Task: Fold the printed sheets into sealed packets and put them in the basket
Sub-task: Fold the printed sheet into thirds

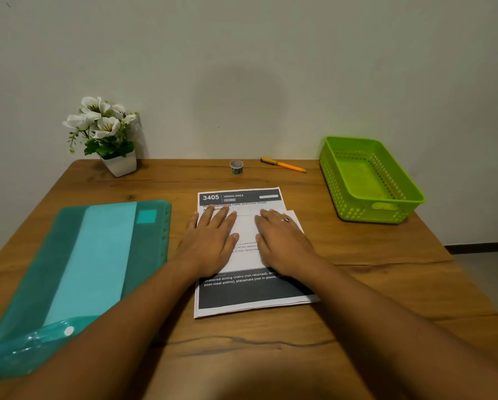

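A stack of printed sheets [250, 295] lies in the middle of the wooden table, its top sheet headed "3405 DINING AREA". A folded-over white flap of paper [246, 229] lies across the sheet's middle. My left hand [213, 241] presses flat on the flap's left part, fingers straight. My right hand [282, 243], with a ring on one finger, presses flat on its right part. The green plastic basket [369, 180] stands at the back right, nothing inside. A small roll of tape [236, 167] stands behind the sheets.
A teal plastic document folder [91, 272] lies on the left of the table [372, 284]. A white pot of white flowers [106, 134] stands at the back left against the wall. An orange pen [283, 164] lies near the tape.
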Motion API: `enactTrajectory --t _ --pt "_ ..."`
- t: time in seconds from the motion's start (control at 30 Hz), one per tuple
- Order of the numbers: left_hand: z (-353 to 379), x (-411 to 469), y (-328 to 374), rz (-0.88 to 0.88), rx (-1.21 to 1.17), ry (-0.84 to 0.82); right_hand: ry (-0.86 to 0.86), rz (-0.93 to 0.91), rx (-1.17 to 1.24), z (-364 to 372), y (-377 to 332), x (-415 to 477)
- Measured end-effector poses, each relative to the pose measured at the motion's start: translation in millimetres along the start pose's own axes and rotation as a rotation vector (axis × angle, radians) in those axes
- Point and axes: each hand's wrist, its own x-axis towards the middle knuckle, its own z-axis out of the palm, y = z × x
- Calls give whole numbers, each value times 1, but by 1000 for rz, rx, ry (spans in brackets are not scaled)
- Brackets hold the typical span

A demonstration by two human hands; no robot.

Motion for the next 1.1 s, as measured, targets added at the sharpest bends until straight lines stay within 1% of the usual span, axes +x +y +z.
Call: enactTrajectory --t 0.13,0.3,0.4,0.57,0.67,0.83,1.1 --pt "1 0 0 -2 9 -5 -22 -67 68 12 -19 8" --pt "2 1 0 -5 34 -11 -79 -60 10 14 -6 3" --pt "0 1 1 -6 27 -31 -112 -6 -12 10 12 -4" --pt "-1 1 1 -3 17 -57 -128 135 -27 4 51 -12" --pt "-5 2 2 -13 39 -67 -123 143 -27 5 55 -13" --pt "-25 8 -2 -21 136 17 -104 138 -14 7 56 -13" --pt "-47 40 -14 -102 -54 -181 -96 142 -18 8 55 -14"
